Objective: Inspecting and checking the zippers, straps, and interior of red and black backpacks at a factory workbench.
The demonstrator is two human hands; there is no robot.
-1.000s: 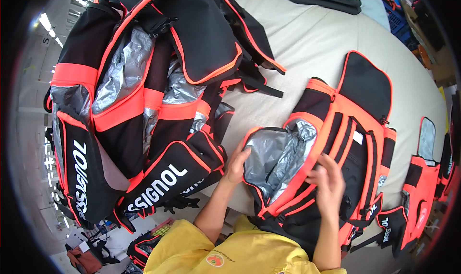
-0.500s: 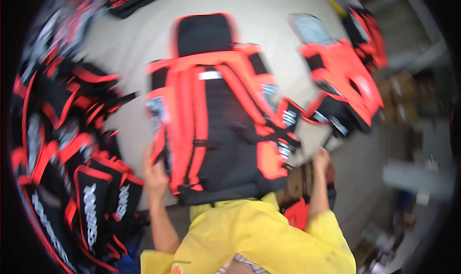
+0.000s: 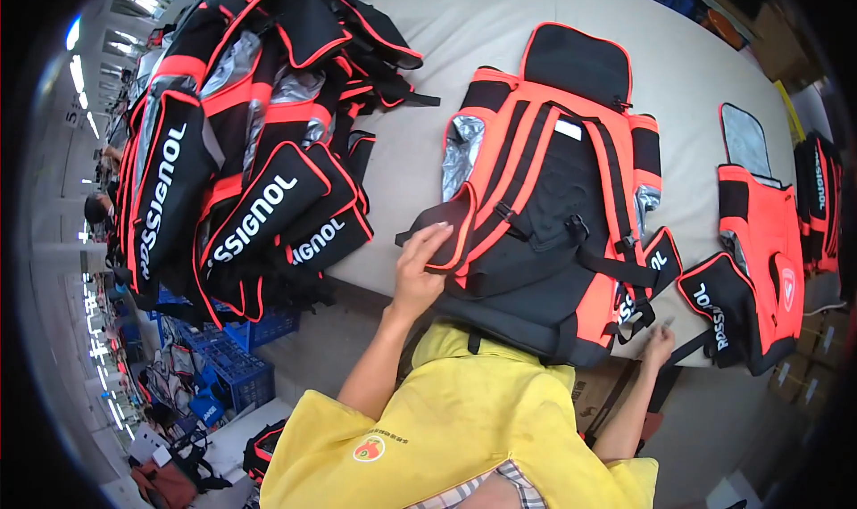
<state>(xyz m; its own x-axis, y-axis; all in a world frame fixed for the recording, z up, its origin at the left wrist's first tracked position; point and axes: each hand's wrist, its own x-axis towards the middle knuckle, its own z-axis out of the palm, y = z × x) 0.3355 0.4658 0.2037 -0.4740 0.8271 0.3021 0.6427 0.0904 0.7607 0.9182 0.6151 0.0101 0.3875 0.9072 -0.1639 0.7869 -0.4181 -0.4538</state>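
A black and orange-red backpack lies on the cloth-covered table with its shoulder straps up. Its black top flap is folded out at the far end, and silver lining shows in the side pockets. My left hand is closed on the edge of a black side flap with orange-red piping, at the pack's near left. Beyond the pack's lower right corner, close to the table edge, my right hand has its fingers drawn together. Something small seems to stick out of them, too small to name.
A tall heap of similar black and orange-red bags fills the table's left side. Another such backpack lies at the right, with more bags behind it. Blue crates stand below the table at the left; cardboard boxes are at the right.
The view has swung left, so the pack now appears further right. My left hand has come inward onto the side flap and spread it out. My right hand stays near the lower right corner.
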